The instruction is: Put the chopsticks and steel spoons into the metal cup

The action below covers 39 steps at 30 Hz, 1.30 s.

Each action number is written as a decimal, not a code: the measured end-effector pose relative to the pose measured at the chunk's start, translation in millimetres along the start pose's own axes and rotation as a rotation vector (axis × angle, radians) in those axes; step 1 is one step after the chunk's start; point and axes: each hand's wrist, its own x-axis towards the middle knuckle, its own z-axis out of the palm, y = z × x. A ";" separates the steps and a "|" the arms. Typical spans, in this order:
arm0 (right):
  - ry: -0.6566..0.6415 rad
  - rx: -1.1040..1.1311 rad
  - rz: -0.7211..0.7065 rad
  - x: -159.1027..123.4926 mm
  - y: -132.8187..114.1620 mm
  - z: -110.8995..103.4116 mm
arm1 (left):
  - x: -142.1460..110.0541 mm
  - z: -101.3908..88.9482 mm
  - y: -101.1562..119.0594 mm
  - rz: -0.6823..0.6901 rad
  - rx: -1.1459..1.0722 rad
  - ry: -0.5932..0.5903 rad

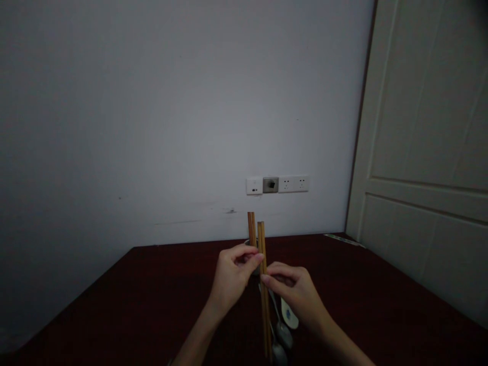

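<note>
In the head view, a pair of wooden chopsticks (263, 300) stands lengthwise in front of me, its lower end reaching toward the bottom edge. My left hand (238, 267) is closed, thumb and fingertips pinching near the upper part of this pair. Lower down, the closed fingers of my right hand (290, 282) grip the same pair from the right. Behind my left fingers rise reddish-brown chopsticks (251, 226); their lower part is hidden. A cup (256, 271) shows partly behind my hands. Below my right hand lie metal spoons (283, 333) and a white spoon (290, 316) with a blue mark.
The dark red table (152, 295) reaches back to a pale wall (190, 101) with sockets (293, 184) and a switch panel. A flat patterned strip (343, 240) lies at the far right edge. A white panelled door (423, 152) stands on the right.
</note>
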 end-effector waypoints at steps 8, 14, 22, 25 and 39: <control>0.056 0.023 0.011 31.4 10.9 -7.2 | 14.8 -9.5 -10.2 -0.082 -0.099 0.022; 0.297 -0.024 -0.095 128.3 41.0 -36.7 | 30.3 -24.8 -24.2 -0.088 -0.091 0.103; 0.400 -0.092 0.004 201.5 124.1 -52.9 | 39.6 -30.6 -39.3 -0.144 -0.111 0.125; 0.393 -0.092 0.036 195.3 150.2 -50.5 | 41.1 -30.0 -42.5 -0.147 -0.115 0.119; 0.327 -0.080 0.120 165.5 198.4 -38.4 | 42.0 -27.3 -48.4 -0.166 -0.130 0.075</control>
